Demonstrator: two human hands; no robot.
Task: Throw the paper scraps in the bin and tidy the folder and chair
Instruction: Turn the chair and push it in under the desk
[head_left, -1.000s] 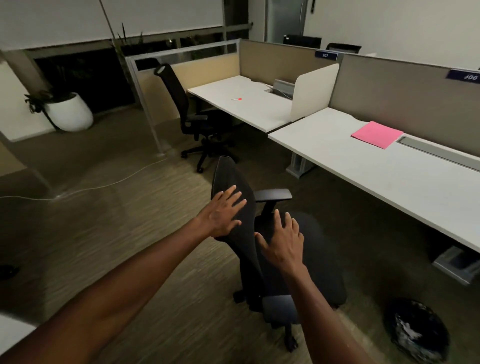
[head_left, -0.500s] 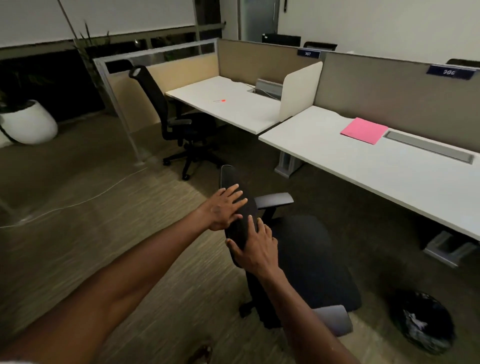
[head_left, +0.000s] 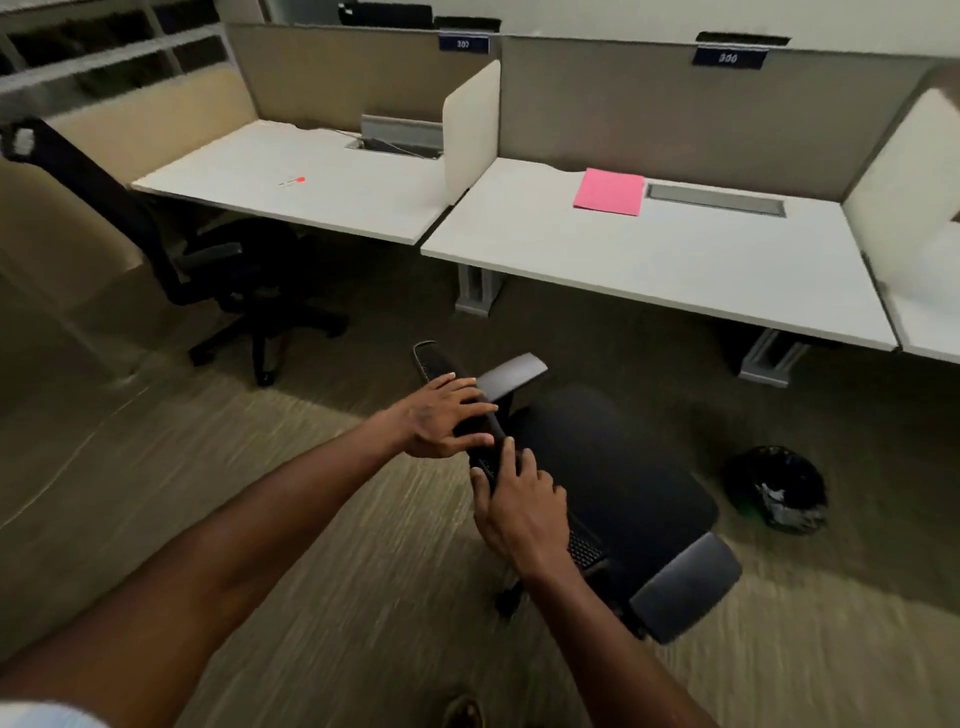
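Observation:
A black office chair with grey armrests stands on the carpet in front of the right-hand white desk, its seat turned toward the desk. My left hand lies flat on the upper part of the chair's backrest, fingers spread. Just below it, my right hand grips the backrest's top edge. A pink folder lies flat at the back of that desk. To the right of the chair, a round black bin with a dark liner stands on the floor, pale scraps showing inside.
A second black chair stands at the left desk, which carries a small red-tipped pen. Partition panels back both desks, with white dividers between them. Grey desk feet stand under the right desk.
The chair has swung around so its seat faces the desk, and the view has turned toward the desks. My right hand has closed on the backrest; my left stays pressed against it.

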